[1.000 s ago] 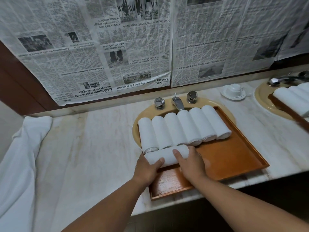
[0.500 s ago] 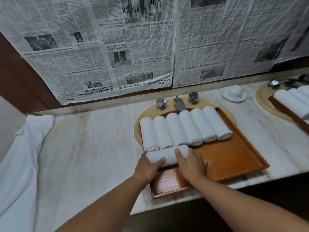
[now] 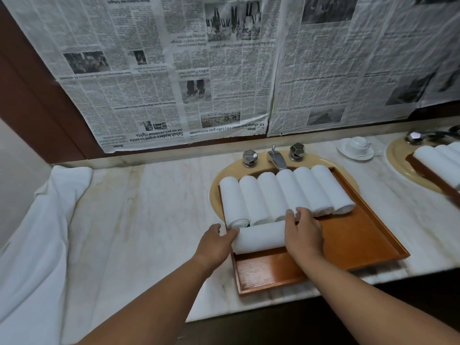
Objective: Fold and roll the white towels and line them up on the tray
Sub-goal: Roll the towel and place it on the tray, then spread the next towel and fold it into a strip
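**A:** Where did the last towel sit?

**B:** The rolled towel (image 3: 258, 239) lay crosswise on the wooden tray (image 3: 348, 245), toward its left side. It touched the near ends of the row of 6 rolls (image 3: 286, 192), which lay side by side along the tray's far edge.

**A:** And the hands?

**B:** Both were on that 1 roll. The left hand (image 3: 214, 242) was curled round its left end. The right hand (image 3: 302, 232) lay over the right end, with its fingers bent across the top and the tips reaching the row. The roll hid the thumbs' undersides, so I couldn't tell how far either grip wrapped beneath.

**A:** What else was there?

**B:** The tray rested over a beige sink (image 3: 214, 195) below the tap (image 3: 276, 158), set in a marble counter (image 3: 149, 207). A loose white cloth (image 3: 37, 232) lay heaped at the left, and newspaper sheets (image 3: 174, 70) covered the wall.
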